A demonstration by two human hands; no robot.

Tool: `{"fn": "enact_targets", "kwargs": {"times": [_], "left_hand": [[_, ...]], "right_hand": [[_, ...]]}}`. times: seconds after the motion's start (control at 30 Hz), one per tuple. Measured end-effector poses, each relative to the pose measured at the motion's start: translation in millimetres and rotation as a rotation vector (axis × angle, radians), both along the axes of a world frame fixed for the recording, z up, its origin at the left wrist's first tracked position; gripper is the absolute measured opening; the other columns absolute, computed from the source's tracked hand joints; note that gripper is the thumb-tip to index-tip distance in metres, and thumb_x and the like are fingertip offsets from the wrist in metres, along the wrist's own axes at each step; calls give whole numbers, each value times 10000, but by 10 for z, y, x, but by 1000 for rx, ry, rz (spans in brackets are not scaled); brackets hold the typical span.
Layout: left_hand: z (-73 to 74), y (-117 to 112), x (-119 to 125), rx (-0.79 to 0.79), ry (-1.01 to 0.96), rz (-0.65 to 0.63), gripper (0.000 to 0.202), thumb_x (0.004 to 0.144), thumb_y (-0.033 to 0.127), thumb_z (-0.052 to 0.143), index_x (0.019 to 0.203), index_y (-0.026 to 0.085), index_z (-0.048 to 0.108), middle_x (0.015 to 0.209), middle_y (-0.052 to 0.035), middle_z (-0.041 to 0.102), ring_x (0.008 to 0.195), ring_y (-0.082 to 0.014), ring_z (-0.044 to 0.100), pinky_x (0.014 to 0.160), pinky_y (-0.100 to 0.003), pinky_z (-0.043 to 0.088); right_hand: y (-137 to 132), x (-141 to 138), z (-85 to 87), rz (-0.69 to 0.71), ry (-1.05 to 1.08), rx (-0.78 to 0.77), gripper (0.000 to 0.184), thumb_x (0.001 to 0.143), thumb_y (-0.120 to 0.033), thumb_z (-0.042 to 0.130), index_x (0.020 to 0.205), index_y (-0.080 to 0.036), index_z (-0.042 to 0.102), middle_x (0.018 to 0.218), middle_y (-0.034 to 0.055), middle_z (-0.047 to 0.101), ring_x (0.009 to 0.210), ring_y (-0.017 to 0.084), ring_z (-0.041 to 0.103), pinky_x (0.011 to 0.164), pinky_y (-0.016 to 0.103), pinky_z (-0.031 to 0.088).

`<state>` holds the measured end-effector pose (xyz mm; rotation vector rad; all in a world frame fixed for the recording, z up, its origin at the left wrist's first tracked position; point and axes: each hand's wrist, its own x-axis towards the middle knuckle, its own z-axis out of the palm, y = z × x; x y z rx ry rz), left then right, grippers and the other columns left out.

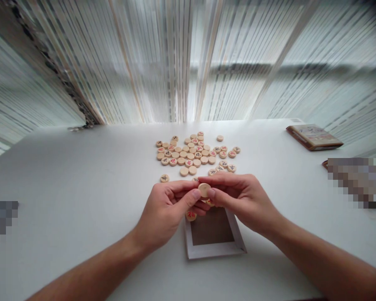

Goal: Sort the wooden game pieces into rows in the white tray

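Note:
Between my two hands is a round wooden Chinese chess piece [204,190], its blank side toward me. My left hand [172,205] pinches it from the left, and my right hand [238,196] grips it from the right, both thumbs at its edge. Below them lies a shallow open box [211,234] with white walls and a brown bottom. A piece with a red character [191,215] sits at the box's left rim, under my left fingers. Another red-marked piece [210,202] shows partly beneath my right thumb.
Beyond my hands, several chess pieces [190,156] lie spread on the white table [81,188], some blank side up, others with red or black characters. A flat brown-edged box [315,137] lies at the far right. Striped curtains [150,62] hang behind the table.

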<state>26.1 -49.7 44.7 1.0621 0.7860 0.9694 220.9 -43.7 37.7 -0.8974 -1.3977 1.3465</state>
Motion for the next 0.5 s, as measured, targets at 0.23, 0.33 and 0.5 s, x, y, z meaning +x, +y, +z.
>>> {"fn": "enact_targets", "kwargs": {"times": [0.23, 0.33, 0.5], "left_hand": [[11, -3, 0, -62, -17, -4, 302, 885, 327, 877, 1098, 114, 856, 836, -91, 848, 726, -176, 813, 683, -210, 679], [9, 1, 0, -72, -14, -6, 304, 886, 325, 876, 1101, 111, 854, 849, -91, 849, 733, -177, 814, 683, -214, 682], [-2, 2, 2, -69, -38, -22, 299, 888, 337, 872, 1080, 109, 860, 826, -86, 845, 723, -176, 812, 698, -226, 692]], "right_hand": [[-4, 1, -70, 57, 80, -89, 236, 857, -291, 903, 1079, -220, 869, 937, 64, 826, 820, 164, 772, 733, 233, 643], [-6, 7, -78, 65, 84, -92, 238, 853, -282, 908, 1079, -221, 866, 936, 60, 828, 808, 152, 769, 726, 218, 637], [-10, 8, -76, 59, 91, -113, 271, 798, -228, 944, 1059, -214, 870, 886, 47, 823, 759, 132, 748, 692, 196, 624]]}}
